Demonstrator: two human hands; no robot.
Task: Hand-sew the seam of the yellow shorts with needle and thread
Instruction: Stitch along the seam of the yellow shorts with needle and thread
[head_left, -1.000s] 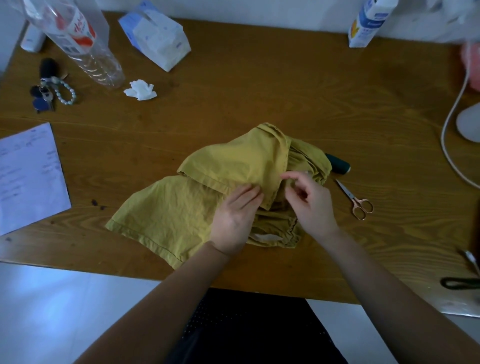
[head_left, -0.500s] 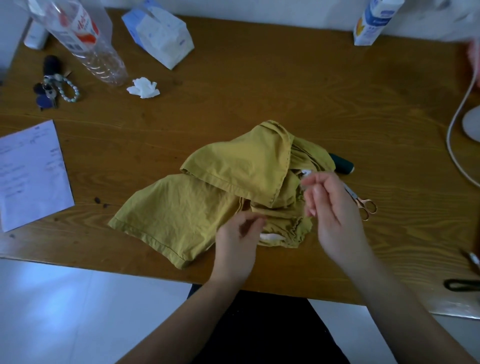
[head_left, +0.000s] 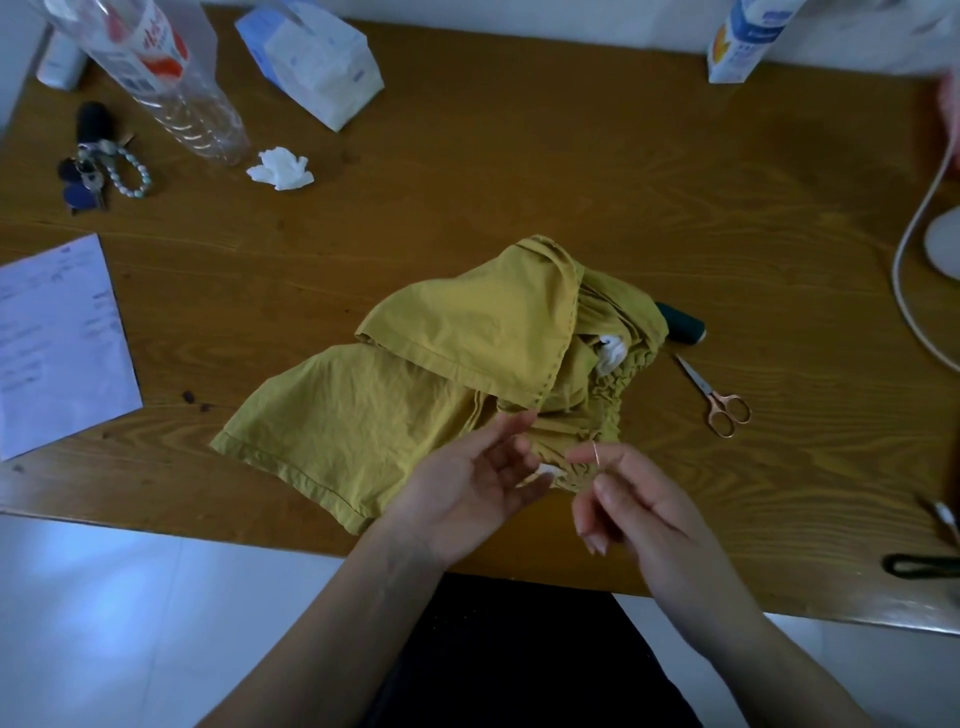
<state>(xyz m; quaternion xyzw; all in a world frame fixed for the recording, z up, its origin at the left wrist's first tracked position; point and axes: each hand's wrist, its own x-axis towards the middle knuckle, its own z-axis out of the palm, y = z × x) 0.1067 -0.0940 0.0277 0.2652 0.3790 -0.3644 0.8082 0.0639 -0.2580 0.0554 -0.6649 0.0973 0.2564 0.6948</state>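
Observation:
The yellow shorts (head_left: 415, 374) lie crumpled in the middle of the wooden table (head_left: 519, 171), with a stitched seam running down a folded flap. My right hand (head_left: 634, 509) hovers at the shorts' near right edge and pinches a thin needle (head_left: 597, 453) between thumb and forefinger. My left hand (head_left: 478, 483) is raised beside it, palm up, fingers relaxed and holding nothing. The thread is too fine to make out. A dark green thread spool (head_left: 683, 325) peeks out from behind the shorts on the right.
Small gold-handled scissors (head_left: 711, 397) lie right of the shorts. At the back left are a plastic bottle (head_left: 166, 88), keys (head_left: 96, 166), a crumpled tissue (head_left: 280, 169) and a tissue pack (head_left: 317, 57). A paper sheet (head_left: 52, 343) lies left; a white cable (head_left: 914, 234) curves right.
Both hands have lifted off the shorts and drawn back toward me. My right hand has come down and nearer with the needle; my left hand has turned palm up.

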